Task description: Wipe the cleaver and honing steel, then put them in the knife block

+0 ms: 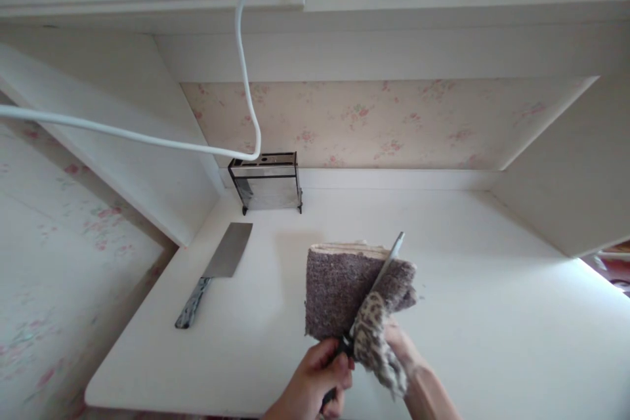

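My left hand (315,380) grips the dark handle of a knife (388,259) whose narrow blade points up and away over a grey-brown fuzzy cloth (337,289) lying on the white counter. My right hand (401,348) is mostly hidden under a spotted cloth (374,338), which it presses against the blade near the handle. A cleaver (221,269) with a patterned handle lies flat on the counter to the left, apart from both hands.
A clear knife holder (268,182) with a black frame stands at the back wall. A white cable (243,72) hangs across from the upper cabinet. The counter (492,315) is boxed in by white side panels; its front edge is near my hands.
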